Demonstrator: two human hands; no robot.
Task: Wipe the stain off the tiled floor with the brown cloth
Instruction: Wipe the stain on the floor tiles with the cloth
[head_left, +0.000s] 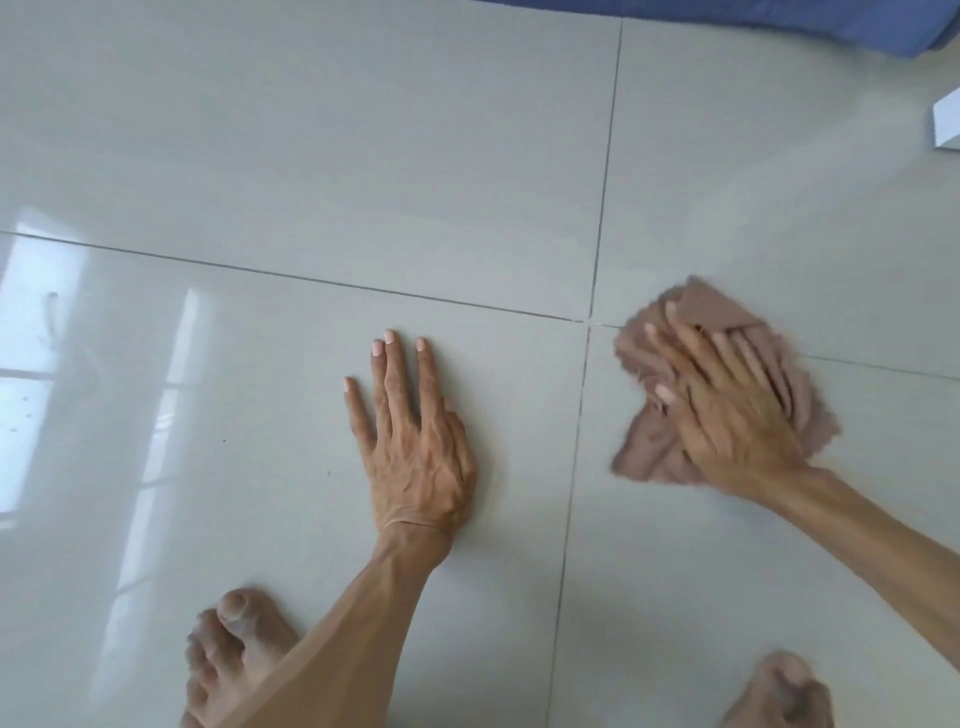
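The brown cloth (654, 441) lies crumpled on the glossy pale tiled floor (363, 156), right of where the grout lines cross. My right hand (727, 410) presses flat on top of it, fingers spread over the folds, and both look motion-blurred. My left hand (410, 436) rests palm down on the bare tile to the left, fingers apart, holding nothing. No stain is visible; whatever lies under the cloth is hidden.
My bare feet show at the bottom edge: the left foot (234, 660) and the right foot (779, 691). Blue fabric (779, 21) runs along the top right edge. A white object (945, 119) sits at the right edge. Window light reflects on the left tiles.
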